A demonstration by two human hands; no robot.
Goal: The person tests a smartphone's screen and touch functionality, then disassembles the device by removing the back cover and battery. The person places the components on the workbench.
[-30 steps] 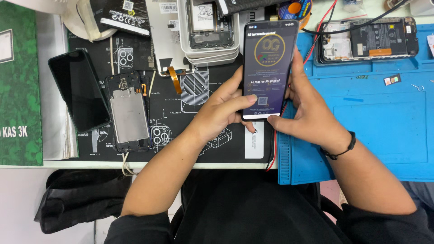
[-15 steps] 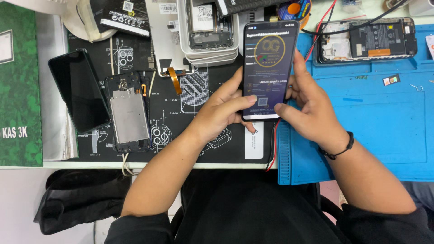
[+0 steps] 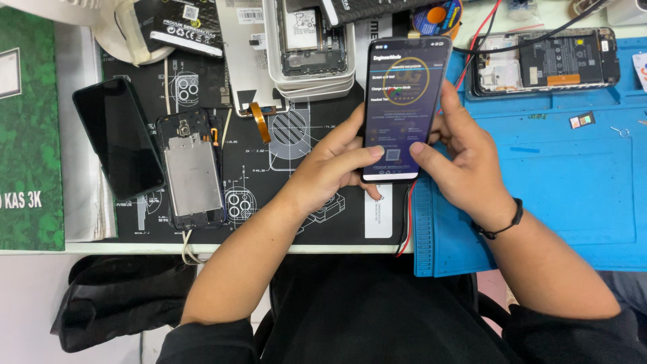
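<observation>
Smartphone (image 3: 404,108) with lit screen held upright in both hands above the tabletop (image 3: 202,248), over the seam between the black work mat (image 3: 283,202) and the blue mat (image 3: 573,195). Left hand (image 3: 330,168) wraps the phone's left edge and lower back, fingers clamped on it, thumb pressed on the lower screen. Right hand (image 3: 458,162) grips the right edge, fingers closed around the phone too, thumb tip touching the lower screen just beside the left thumb. Black band (image 3: 500,226) sits on the right wrist. Screen shows a dark menu with a round coloured graphic near the top. On the black mat, left of the hands: opened phone body (image 3: 192,172) with bare metal plate, lying flat; touching its left side, a dark glass phone panel (image 3: 116,138), tilted. Above the hands a stack of white phone frames (image 3: 313,50) with an orange flex cable (image 3: 259,121) hanging out below. Far left, a green book (image 3: 27,128) along the tabletop edge. On the blue mat, upper right, another opened phone (image 3: 546,61) with battery and board exposed, well apart from the hands; small SIM tray (image 3: 583,120) lies below it. Red wire (image 3: 406,222) runs down between the two mats under the held phone. Black bag (image 3: 114,303) sits below the tabletop edge, lower left.
</observation>
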